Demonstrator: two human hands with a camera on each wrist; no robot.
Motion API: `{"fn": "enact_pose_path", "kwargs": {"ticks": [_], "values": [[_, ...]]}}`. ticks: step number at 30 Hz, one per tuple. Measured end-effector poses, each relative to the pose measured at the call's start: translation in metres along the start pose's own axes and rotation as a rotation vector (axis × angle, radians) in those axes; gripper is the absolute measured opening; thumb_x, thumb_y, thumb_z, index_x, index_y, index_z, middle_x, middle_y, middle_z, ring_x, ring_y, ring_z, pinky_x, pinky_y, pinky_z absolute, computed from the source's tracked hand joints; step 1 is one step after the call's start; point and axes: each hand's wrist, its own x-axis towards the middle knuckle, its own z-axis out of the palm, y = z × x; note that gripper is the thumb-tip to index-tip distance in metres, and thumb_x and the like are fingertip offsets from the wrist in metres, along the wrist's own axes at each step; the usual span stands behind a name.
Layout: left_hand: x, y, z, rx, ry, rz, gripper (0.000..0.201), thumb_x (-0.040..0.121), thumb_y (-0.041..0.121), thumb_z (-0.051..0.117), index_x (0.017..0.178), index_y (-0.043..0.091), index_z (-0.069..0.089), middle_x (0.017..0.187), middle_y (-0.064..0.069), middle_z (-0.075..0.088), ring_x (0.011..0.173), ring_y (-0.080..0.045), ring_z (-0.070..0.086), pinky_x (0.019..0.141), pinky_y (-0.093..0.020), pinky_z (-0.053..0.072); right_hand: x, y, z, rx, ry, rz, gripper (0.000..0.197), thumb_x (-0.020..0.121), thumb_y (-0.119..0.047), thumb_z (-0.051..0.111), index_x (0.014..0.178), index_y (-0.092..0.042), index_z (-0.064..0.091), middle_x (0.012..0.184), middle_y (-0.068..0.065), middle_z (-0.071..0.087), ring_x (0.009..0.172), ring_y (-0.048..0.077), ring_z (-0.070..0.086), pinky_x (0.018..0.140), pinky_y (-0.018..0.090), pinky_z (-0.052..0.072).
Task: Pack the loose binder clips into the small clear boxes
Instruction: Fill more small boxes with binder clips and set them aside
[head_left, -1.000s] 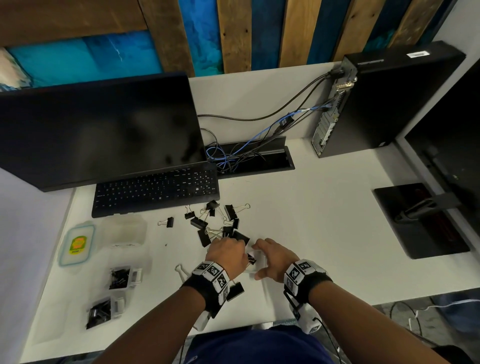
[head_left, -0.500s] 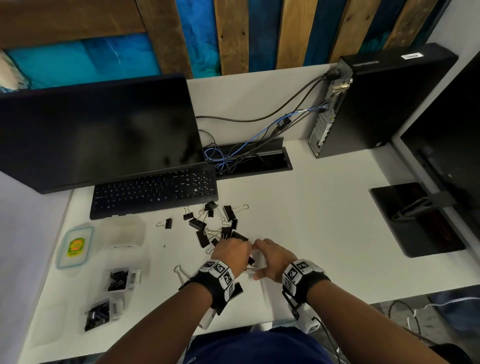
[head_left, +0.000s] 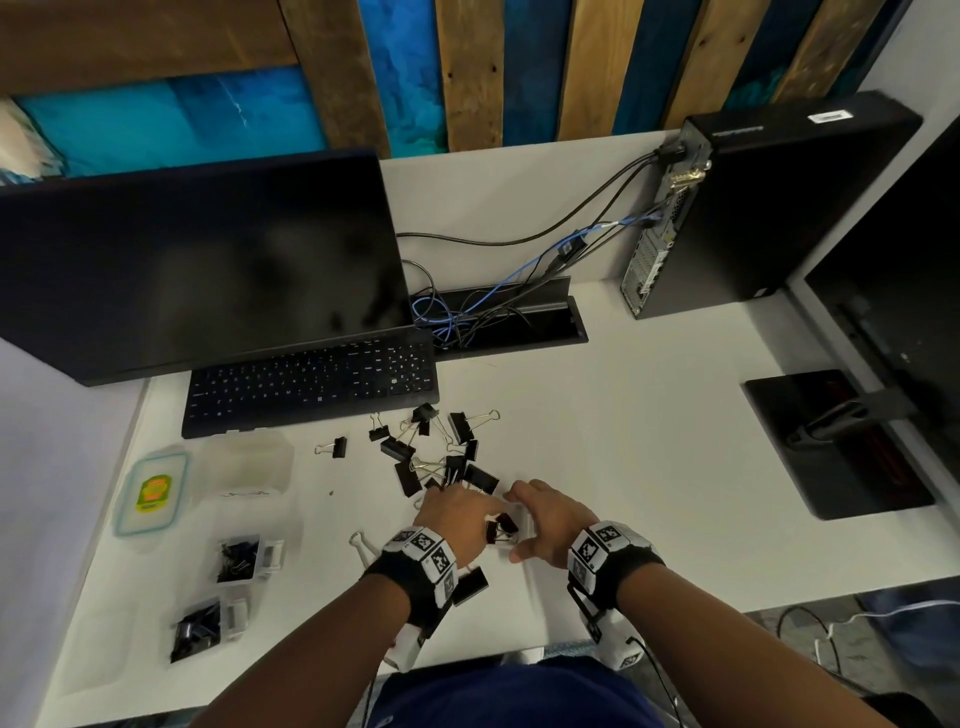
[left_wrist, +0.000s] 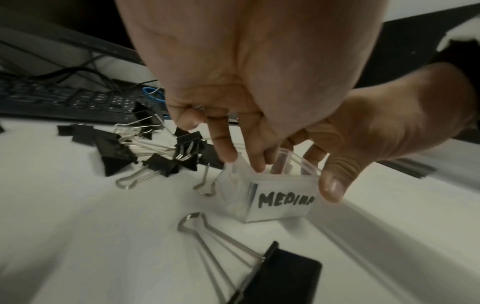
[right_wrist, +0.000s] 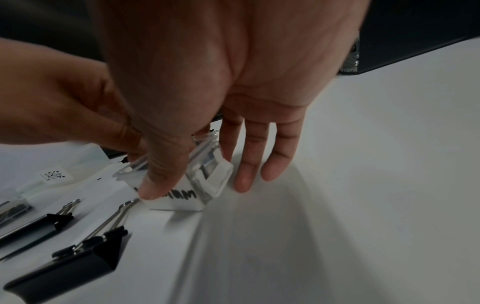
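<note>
A small clear box (left_wrist: 280, 203) labelled MEDIUM stands on the white desk near its front edge, between my hands. My right hand (right_wrist: 189, 174) grips it, thumb on the label side and index finger behind; the other fingers rest straight on the desk. The fingers of my left hand (left_wrist: 244, 160) reach straight down into the open top. In the head view, black clips show inside the box (head_left: 522, 525). A pile of loose binder clips (head_left: 447, 457) lies just beyond my hands. One large clip (left_wrist: 283, 273) lies under my left wrist.
Two small boxes with clips (head_left: 244, 558) (head_left: 202, 629) sit at the left front. A bigger clear tub (head_left: 249, 462) and its lid (head_left: 153, 491) lie behind them. Keyboard (head_left: 311, 384), monitor, cable tray (head_left: 498, 322) and computer tower (head_left: 769, 208) line the back. A monitor stand (head_left: 831, 441) is right.
Both hands stay at the medium box. My left fingers have shifted slightly over its opening, and the black clips in the box show more between the hands.
</note>
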Motion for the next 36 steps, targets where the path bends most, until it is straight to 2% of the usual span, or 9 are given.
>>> {"fn": "enact_pose_path", "kwargs": {"ticks": [4,7,16,18,22,25,27,32,36], "values": [[-0.013,-0.029,-0.005,-0.179,0.152,-0.094,0.033,0.091,0.011,0.047,0.113,0.028,0.064,0.116,0.009,0.064,0.107,-0.014,0.058,0.092,-0.032,0.047,-0.001,0.001,-0.001,-0.017,0.005,-0.002,0.075,0.073,-0.039,0.081,0.136,-0.029,0.041,0.129,-0.006,0.048,0.113,0.021,0.056,0.09,0.037,0.047],[-0.028,-0.062,-0.005,-0.257,0.207,-0.247,0.025,0.092,0.014,0.051,0.108,0.027,0.065,0.112,0.012,0.062,0.1,-0.01,0.058,0.086,-0.027,0.049,0.0,0.002,-0.005,-0.036,-0.003,-0.006,0.074,0.074,-0.041,0.079,0.136,-0.03,0.04,0.13,-0.008,0.047,0.114,0.02,0.055,0.091,0.037,0.047],[-0.061,-0.134,0.02,-0.194,0.087,-0.527,0.017,0.089,0.019,0.063,0.106,0.023,0.065,0.113,0.0,0.055,0.111,-0.019,0.054,0.094,-0.027,0.043,0.004,0.001,-0.006,-0.032,0.008,0.003,0.068,0.074,-0.041,0.079,0.13,-0.03,0.042,0.124,-0.01,0.049,0.109,0.016,0.053,0.084,0.032,0.042],[-0.066,-0.141,0.026,-0.215,0.038,-0.524,0.024,0.087,0.017,0.064,0.111,0.024,0.065,0.116,-0.003,0.055,0.114,-0.021,0.053,0.097,-0.026,0.041,0.005,0.002,-0.005,-0.021,0.009,0.001,0.069,0.074,-0.041,0.079,0.131,-0.03,0.042,0.123,-0.01,0.048,0.108,0.015,0.052,0.083,0.031,0.039],[-0.073,-0.144,0.037,-0.284,-0.031,-0.417,0.051,0.079,-0.005,0.055,0.116,0.029,0.064,0.115,0.001,0.047,0.107,-0.017,0.054,0.093,-0.019,0.041,0.003,0.0,-0.003,-0.014,0.016,-0.004,0.068,0.075,-0.039,0.08,0.13,-0.027,0.043,0.121,-0.008,0.048,0.102,0.013,0.05,0.08,0.028,0.036],[-0.073,-0.135,0.039,-0.227,0.003,-0.412,0.029,0.081,0.007,0.066,0.097,0.031,0.063,0.106,0.004,0.047,0.094,-0.015,0.058,0.087,-0.026,0.049,0.001,0.001,0.0,-0.01,0.021,-0.002,0.069,0.074,-0.041,0.079,0.131,-0.027,0.043,0.122,-0.008,0.048,0.104,0.013,0.051,0.08,0.028,0.037],[-0.074,-0.132,0.039,-0.204,0.013,-0.466,0.017,0.084,0.019,0.069,0.095,0.028,0.061,0.107,0.003,0.049,0.094,-0.017,0.058,0.084,-0.028,0.049,-0.001,0.002,0.003,-0.003,0.027,0.0,0.071,0.074,-0.042,0.079,0.133,-0.029,0.042,0.125,-0.01,0.047,0.104,0.011,0.05,0.082,0.029,0.039],[-0.068,-0.122,0.035,-0.19,-0.009,-0.473,0.02,0.086,0.038,0.065,0.098,0.022,0.06,0.106,0.002,0.051,0.097,-0.016,0.056,0.085,-0.029,0.047,-0.003,0.003,0.005,-0.019,0.025,0.008,0.074,0.074,-0.044,0.079,0.134,-0.03,0.04,0.125,-0.011,0.047,0.105,0.011,0.051,0.084,0.03,0.042],[-0.056,-0.106,0.023,-0.164,0.1,-0.438,0.018,0.092,0.031,0.052,0.1,0.018,0.06,0.103,0.0,0.054,0.096,-0.019,0.058,0.081,-0.032,0.049,-0.003,0.003,0.002,-0.063,0.016,0.02,0.072,0.072,-0.046,0.079,0.131,-0.03,0.04,0.123,-0.011,0.048,0.108,0.015,0.054,0.085,0.033,0.045]]}}
